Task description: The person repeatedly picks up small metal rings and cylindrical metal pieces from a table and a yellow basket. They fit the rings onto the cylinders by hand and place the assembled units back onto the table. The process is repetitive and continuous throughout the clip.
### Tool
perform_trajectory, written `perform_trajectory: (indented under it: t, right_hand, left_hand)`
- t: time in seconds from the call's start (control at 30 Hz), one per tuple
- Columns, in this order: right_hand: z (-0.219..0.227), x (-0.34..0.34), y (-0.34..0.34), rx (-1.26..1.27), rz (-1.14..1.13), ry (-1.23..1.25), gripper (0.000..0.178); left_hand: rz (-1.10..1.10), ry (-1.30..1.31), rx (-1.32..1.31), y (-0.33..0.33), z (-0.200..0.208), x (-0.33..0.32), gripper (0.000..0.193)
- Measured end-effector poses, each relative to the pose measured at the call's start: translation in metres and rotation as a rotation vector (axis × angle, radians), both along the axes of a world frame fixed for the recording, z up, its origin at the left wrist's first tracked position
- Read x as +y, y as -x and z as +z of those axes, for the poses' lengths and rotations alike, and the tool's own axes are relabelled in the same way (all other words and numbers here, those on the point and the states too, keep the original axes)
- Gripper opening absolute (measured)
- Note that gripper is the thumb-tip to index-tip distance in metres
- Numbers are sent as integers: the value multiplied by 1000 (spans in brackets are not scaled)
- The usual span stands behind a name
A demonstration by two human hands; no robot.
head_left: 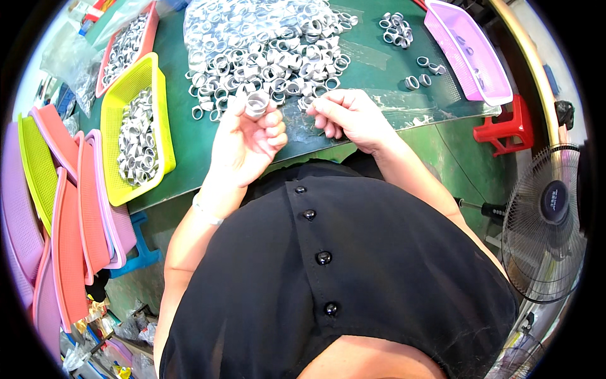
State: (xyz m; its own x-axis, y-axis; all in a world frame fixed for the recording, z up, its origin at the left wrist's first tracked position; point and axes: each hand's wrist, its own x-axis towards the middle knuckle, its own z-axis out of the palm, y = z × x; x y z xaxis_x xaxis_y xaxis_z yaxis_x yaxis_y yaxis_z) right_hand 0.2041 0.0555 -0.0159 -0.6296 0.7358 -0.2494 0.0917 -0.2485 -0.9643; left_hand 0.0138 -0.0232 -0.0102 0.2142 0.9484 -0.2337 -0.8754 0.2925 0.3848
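1. Well left of the left fingers, a red basket and, closer, a yellow-green basket both hold heaped metal rings.
2. The left fingers are closed round one grey ring near their tips; its round opening faces upward, its axis roughly upright.
3. Just beyond both sets of fingers, a ring pile covers the table, partly under clear plastic.
4. The right fingers are curled, nearly pinched; I can't tell whether they grip anything.
5. Beyond them, rightward, a lilac basket contains a few dark pieces.
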Motion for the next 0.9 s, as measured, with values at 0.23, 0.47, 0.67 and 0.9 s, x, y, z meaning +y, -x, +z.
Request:
perform_trajectory:
  t: [0.23,0.47,0.67,0.9]
  right_hand:
    - [-10,4,-5,-205,-158,-578,13]
    - [-13,2,5,-396,-39,-1048,13]
    - [-14,4,4,-411,1,-1113,13]
    - [-12,9,-13,-242,4,-831,13]
  left_hand:
    - [843,-192,1129,92,41,-31,25]
    - [960,-128,2359,108,39,-34,22]
    - [170,-665,2020,3,7,-3,26]
    - [193,-561,2155,-35,-17,26,32]
